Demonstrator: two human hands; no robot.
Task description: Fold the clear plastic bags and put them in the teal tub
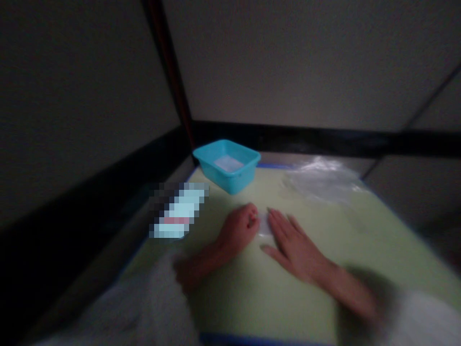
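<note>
A small, whitish, see-through plastic piece [264, 225] lies flat on the table between my two hands; blur hides its exact kind. My left hand [240, 225] is curled closed at its left edge, and what the fingers hold, if anything, is hidden. From the right, my right hand [293, 245] lies flat with its fingers stretched out, the fingertips at the right side of the piece and the thumb apart below.
A turquoise plastic basket [232, 182] stands at the back left with a whitish flat item [228, 163] inside. Crumpled clear plastic [322, 180] lies at the back right. A pixelated phone-like object [182, 211] is at the left edge of the yellow-green table [266, 307]. Walls rise behind.
</note>
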